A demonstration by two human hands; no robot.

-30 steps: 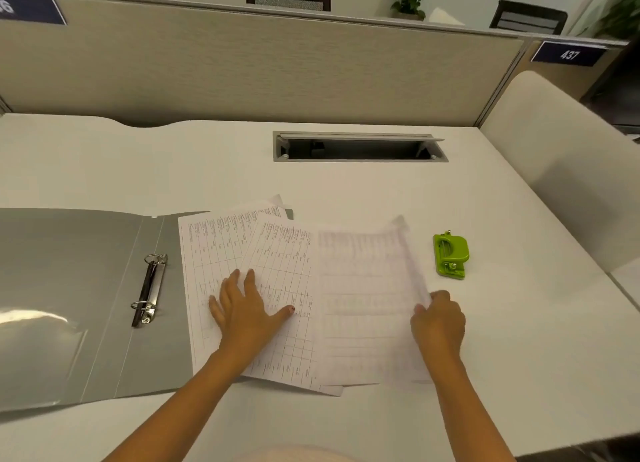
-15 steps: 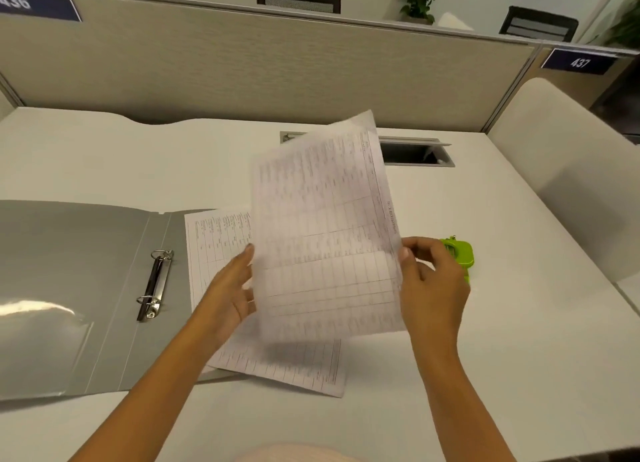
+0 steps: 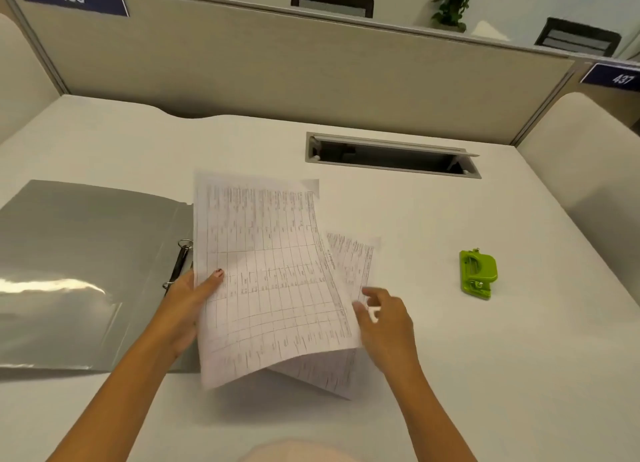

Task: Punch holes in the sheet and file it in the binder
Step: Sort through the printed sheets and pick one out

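Binder, grey and lying open flat, fills the left of the white counter. Its metal rings stand along the spine near its right side. Just right of the rings, the left hand grasps the sheet by its left edge: the thumb lies on the printed face, and the fingers are behind the paper, out of sight. The sheet, printed with a table, is lifted off the counter and bowed, with its lower left corner hanging free. Under it a second sheet lies on the counter, showing past the first sheet's right edge. The right hand is at the lifted sheet's right edge with loosely bent fingers. The hand is blurred, so I cannot tell whether they pinch the paper or are only beside it. Well to the right, a green hole punch sits alone on the counter. Behind, a cable slot is set into the counter.
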